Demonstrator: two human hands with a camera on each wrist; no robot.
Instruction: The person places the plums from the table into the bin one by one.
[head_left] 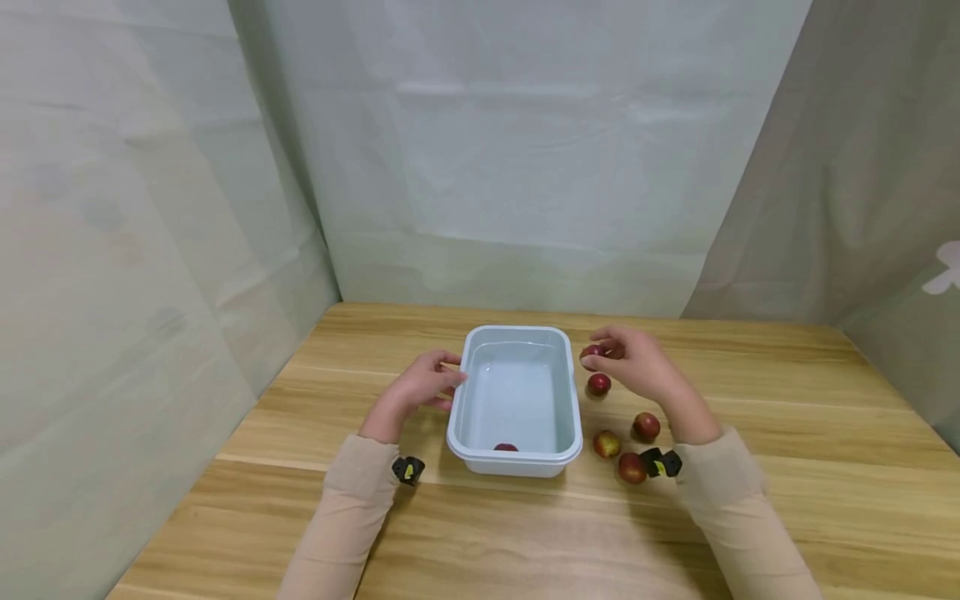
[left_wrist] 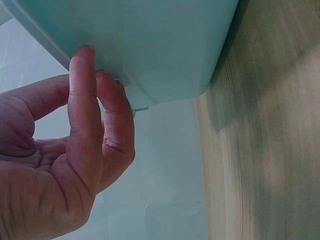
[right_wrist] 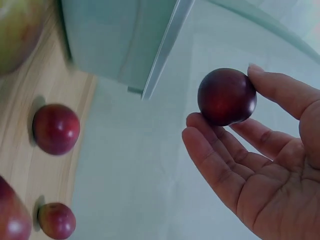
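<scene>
With the plum (right_wrist: 227, 96) pinched lightly between thumb and fingers (right_wrist: 220, 145) of the right hand (head_left: 637, 362), it is best carried level over the rim of the basin (head_left: 517, 333) just beside those fingers, while the left hand (head_left: 420, 385), fingers loosely curled against the basin's wall and gripping nothing, is kept steadying it.

My sleeves (head_left: 345, 508) are beige — the tub (head_left: 517, 450) pale blue-grey, the fruit (right_wrist: 227, 96) dark red, the table (head_left: 787, 500) light wood-grain.
</scene>
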